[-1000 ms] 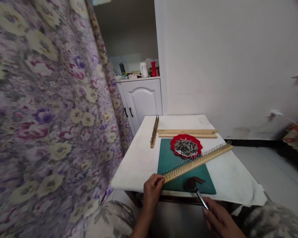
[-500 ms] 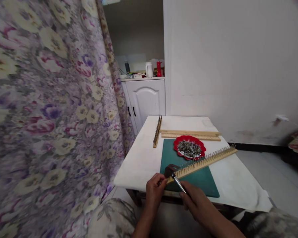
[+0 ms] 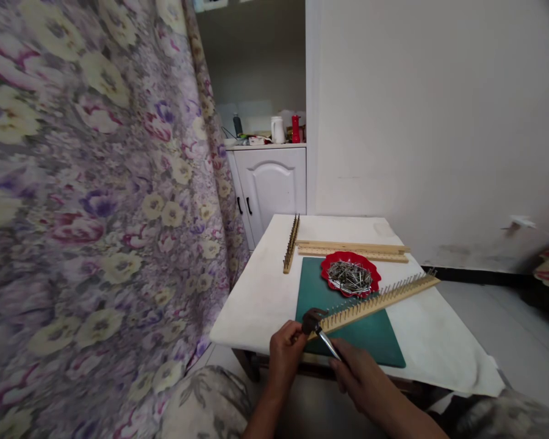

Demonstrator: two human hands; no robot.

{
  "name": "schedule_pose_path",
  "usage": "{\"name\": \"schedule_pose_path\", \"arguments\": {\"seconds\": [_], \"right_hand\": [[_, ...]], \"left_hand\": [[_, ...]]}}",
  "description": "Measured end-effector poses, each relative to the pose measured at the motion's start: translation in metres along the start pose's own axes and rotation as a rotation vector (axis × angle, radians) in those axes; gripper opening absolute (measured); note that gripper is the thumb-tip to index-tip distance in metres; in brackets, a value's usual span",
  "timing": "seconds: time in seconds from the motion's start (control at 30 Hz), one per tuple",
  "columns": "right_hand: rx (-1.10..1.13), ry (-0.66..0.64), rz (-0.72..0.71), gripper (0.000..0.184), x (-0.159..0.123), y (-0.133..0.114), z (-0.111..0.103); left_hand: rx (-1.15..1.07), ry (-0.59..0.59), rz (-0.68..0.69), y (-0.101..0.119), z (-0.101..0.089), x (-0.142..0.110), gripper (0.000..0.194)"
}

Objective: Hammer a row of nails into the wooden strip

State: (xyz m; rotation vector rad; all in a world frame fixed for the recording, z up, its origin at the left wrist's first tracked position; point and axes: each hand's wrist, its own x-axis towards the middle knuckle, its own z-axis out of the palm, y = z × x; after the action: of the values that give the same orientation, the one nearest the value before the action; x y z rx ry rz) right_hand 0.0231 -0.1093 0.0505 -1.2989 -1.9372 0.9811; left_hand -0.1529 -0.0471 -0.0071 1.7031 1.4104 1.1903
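Observation:
My right hand [image 3: 359,375] is wrapped round the metal handle of a hammer [image 3: 328,342]. Its dark head is over the near left end of a wooden strip [image 3: 363,310], which has a row of nails standing up along it. At that same end, my left hand [image 3: 286,353] is closed in a pinch beside the hammer head; whatever lies between the fingertips is hidden. Beneath the strip is a green mat [image 3: 311,286]. A red scalloped dish [image 3: 326,281] filled with loose nails [image 3: 350,277] sits just behind the strip.
A second nail-studded strip [image 3: 291,247] lies at the table's left. Further wooden strips [image 3: 354,250] lie across the back. The table [image 3: 256,305] has a white cover. A floral curtain [image 3: 119,213] hangs at left, with a white cabinet [image 3: 274,183] and wall behind.
The hammer head has come down slightly towards the strip's end and my left fingers. My left hand keeps its pinch in nearly the same place. The view has shifted a little.

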Motion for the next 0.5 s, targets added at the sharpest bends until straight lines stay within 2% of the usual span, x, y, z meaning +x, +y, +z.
{"name": "schedule_pose_path", "arguments": {"seconds": [0.3, 0.5], "right_hand": [[0.067, 0.0, 0.015, 0.027, -0.005, 0.0, -0.002], [0.182, 0.085, 0.11, 0.039, -0.031, 0.004, -0.011]], "left_hand": [[-0.004, -0.005, -0.004, 0.001, 0.0, 0.001, 0.015], [-0.012, -0.003, 0.014, -0.001, 0.0, -0.001, 0.014]]}}
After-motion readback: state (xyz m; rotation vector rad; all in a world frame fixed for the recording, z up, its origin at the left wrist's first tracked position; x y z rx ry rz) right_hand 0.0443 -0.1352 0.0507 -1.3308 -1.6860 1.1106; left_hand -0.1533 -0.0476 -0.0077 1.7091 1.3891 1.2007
